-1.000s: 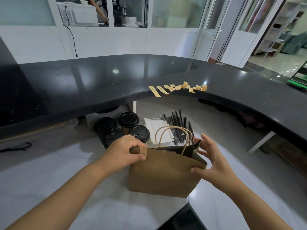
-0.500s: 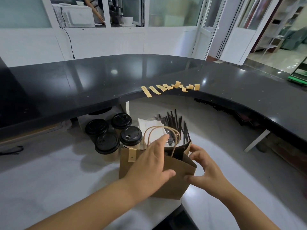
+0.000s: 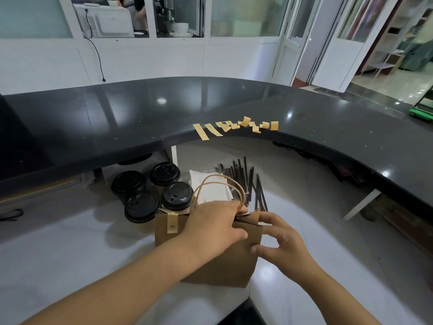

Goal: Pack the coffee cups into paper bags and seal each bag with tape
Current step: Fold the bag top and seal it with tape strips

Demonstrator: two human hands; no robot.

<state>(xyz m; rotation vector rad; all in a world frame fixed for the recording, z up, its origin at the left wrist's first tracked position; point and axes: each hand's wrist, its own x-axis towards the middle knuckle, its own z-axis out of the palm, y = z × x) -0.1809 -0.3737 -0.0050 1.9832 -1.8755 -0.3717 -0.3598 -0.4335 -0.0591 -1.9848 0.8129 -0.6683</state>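
Observation:
A brown paper bag (image 3: 225, 266) with twine handles stands on the white lower counter (image 3: 58, 254). One tan tape strip (image 3: 172, 223) is stuck over its top edge at the left. My left hand (image 3: 215, 228) presses down on the bag's top at the middle, next to the handles. My right hand (image 3: 278, 242) pinches the bag's right top corner between thumb and fingers. Several black-lidded coffee cups (image 3: 143, 193) stand just behind the bag at the left. More tape strips (image 3: 236, 126) hang along the edge of the raised black counter (image 3: 117, 118).
Black straws (image 3: 248, 179) and white napkins (image 3: 210, 188) lie behind the bag. The black counter curves around to the right. A white support leg (image 3: 360, 202) stands under it at the right. A dark gap (image 3: 241, 313) splits the white counter near me.
My left hand slid from the bag's left top corner, where a tape strip now sits, to the middle of its top. The right hand shifted to the right corner.

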